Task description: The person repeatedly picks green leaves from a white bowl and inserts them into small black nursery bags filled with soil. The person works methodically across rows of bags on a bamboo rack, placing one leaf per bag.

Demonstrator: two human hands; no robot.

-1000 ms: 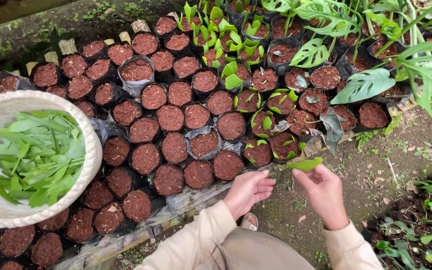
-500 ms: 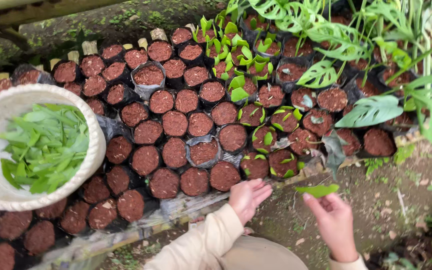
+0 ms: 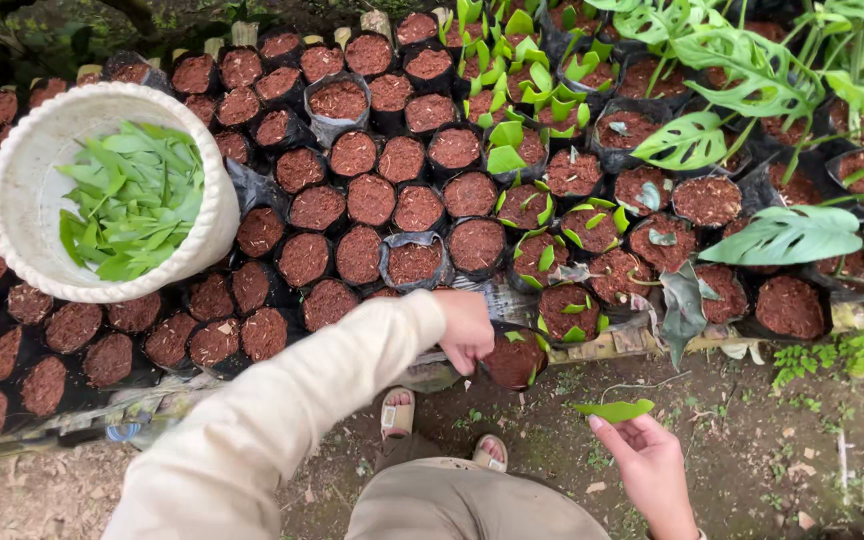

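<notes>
Below the rows, the left hand [image 3: 467, 328] grips a soil-filled black nursery bag [image 3: 514, 360]; the right hand [image 3: 644, 462] pinches a green leaf cutting [image 3: 614, 409].

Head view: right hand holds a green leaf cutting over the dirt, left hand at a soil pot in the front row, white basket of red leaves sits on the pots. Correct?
Not quite. The head view shows the white basket holding green leaves, not red. The right hand does hold a green leaf cutting, and the left hand is at a soil pot.
</notes>
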